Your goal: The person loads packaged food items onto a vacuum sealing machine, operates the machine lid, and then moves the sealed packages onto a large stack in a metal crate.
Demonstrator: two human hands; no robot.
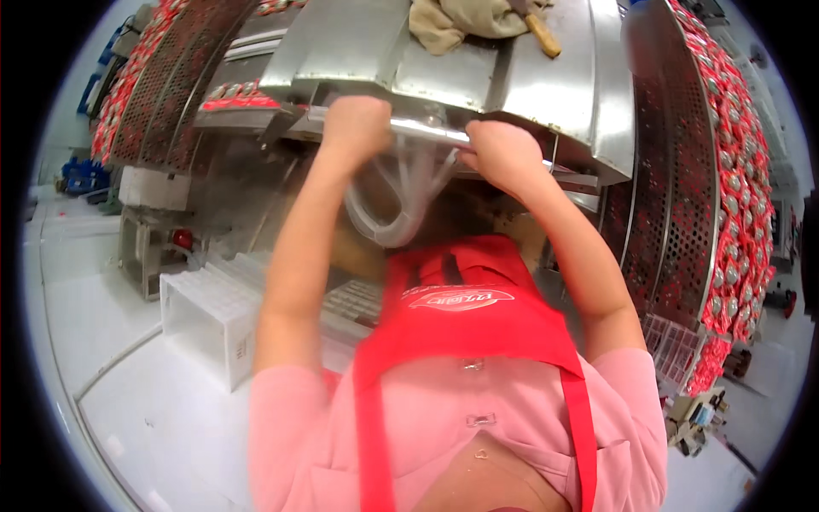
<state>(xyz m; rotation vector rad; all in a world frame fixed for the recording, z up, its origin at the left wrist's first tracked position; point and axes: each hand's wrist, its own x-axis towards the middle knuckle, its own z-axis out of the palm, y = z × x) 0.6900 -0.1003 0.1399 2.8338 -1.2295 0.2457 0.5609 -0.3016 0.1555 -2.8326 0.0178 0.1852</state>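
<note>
Both hands are at a shiny metal bar along the front edge of a stainless steel machine housing. My left hand is closed around the bar left of centre, slightly blurred. My right hand is closed at the bar's right part, back of the hand up. Between the two hands a looped translucent plastic hose hangs below the bar. On top of the housing lie a crumpled beige cloth and a tool with a wooden handle.
Perforated metal panels hold many red-wrapped pieces at the left and right. A translucent plastic crate stands on the floor at the lower left, near a metal frame and a white box.
</note>
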